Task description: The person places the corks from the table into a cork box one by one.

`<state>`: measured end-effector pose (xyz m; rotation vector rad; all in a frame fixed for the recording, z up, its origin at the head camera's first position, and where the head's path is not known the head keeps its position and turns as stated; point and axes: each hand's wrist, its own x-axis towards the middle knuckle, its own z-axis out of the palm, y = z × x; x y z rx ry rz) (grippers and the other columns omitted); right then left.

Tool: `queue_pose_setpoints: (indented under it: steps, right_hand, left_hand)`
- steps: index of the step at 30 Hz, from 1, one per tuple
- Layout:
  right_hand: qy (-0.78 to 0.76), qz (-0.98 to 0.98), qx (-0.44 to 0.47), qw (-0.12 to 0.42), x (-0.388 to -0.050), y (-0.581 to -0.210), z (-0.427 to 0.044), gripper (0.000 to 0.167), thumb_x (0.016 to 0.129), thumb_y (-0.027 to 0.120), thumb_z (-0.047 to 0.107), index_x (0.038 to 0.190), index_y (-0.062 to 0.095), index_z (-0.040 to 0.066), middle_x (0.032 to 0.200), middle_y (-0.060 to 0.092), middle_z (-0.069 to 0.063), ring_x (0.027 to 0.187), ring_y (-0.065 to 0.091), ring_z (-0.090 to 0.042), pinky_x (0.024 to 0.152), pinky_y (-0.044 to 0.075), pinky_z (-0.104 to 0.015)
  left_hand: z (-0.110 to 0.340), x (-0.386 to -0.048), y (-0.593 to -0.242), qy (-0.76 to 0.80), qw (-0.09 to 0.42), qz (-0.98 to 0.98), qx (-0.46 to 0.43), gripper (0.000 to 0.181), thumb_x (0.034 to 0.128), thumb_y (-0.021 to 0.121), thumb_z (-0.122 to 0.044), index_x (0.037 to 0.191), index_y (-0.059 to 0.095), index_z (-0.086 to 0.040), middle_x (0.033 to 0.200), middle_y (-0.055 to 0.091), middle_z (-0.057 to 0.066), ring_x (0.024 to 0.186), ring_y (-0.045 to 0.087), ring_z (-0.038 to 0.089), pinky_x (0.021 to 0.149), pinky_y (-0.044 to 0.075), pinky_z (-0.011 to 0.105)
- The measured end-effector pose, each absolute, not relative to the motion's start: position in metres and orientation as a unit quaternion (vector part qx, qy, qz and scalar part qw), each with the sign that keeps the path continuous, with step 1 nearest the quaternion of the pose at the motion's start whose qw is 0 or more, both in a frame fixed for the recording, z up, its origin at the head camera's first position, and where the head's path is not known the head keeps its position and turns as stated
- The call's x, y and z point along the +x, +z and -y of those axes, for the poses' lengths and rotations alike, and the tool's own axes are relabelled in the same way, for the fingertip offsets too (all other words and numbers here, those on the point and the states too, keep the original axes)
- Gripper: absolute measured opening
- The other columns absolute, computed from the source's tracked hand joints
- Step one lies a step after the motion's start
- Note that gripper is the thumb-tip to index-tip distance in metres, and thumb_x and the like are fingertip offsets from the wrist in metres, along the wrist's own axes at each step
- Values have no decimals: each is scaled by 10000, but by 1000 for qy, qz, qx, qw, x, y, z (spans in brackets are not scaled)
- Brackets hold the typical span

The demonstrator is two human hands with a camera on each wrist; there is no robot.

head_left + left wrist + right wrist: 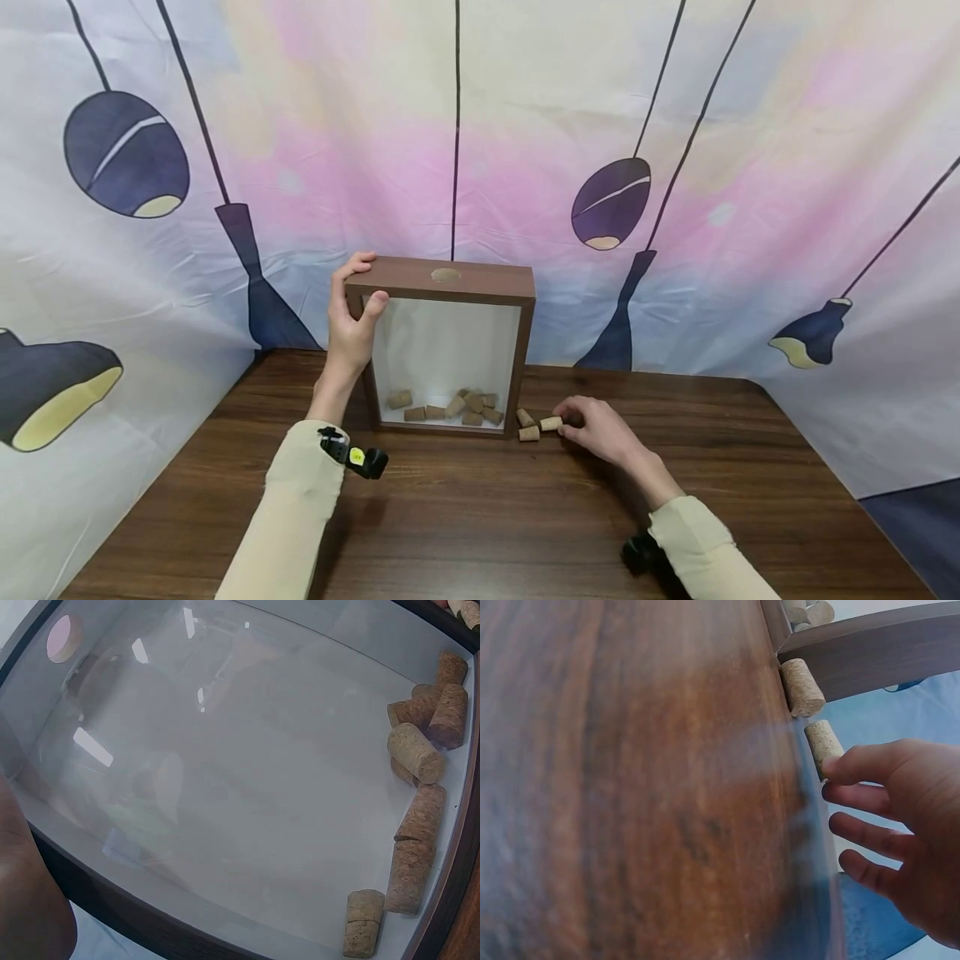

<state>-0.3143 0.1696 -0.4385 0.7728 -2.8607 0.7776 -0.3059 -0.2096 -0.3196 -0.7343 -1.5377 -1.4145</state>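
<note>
A brown box frame [491,282] with a glass front stands upright on the table, a round hole [446,275] in its top. My left hand [351,323] grips its upper left corner, thumb over the front edge. Inside, several corks [455,407] lie loose along the bottom; the left wrist view shows these corks [416,754] through the glass. Just right of the frame, my right hand [600,429] pinches a cork [551,423] between thumb and forefinger, other fingers loosely bent. Two more corks, one nearer [528,434] and one farther [524,417], lie between it and the frame.
The dark wooden table [480,508] reaches back to a fabric backdrop [360,150] printed with hanging lamps. Straps with small black cameras sit on both wrists, the left camera [367,462] and the right camera [639,554].
</note>
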Motion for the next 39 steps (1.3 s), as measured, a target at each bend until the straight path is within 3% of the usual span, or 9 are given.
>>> queue_pose_setpoints:
  steps: [17,28,39]
  right_hand:
    - [286,916,266,92,-303,-398,-174,227,924,705,135,1150,699,109,1066,717,-33,915,689,-161,781,560,-364]
    - [276,889,306,199,-299,-355,-175,222,880,751,87,1100,725,80,962,714,-54,799,645,-130,688,544,-306]
    - [262,854,333,301,-293,-308,-175,235,858,774,78,1091,747,78,943,714,-68,781,595,-153,628,465,-249]
  left_hand:
    - [209,-305,-321,-580,444,617,-293,551,958,650,-322,1259,436,87,1426,450,250,1412,386,222,1192,188,420]
    - [210,-302,-318,-576,438,627,-290,526,961,635,-261,1233,420,135,1402,417,340,1403,390,232,1184,187,421]
    - [211,-302,-320,-573,436,628,-295,520,965,631,-244,1240,416,142,1417,429,304,1410,382,257,1189,187,423]
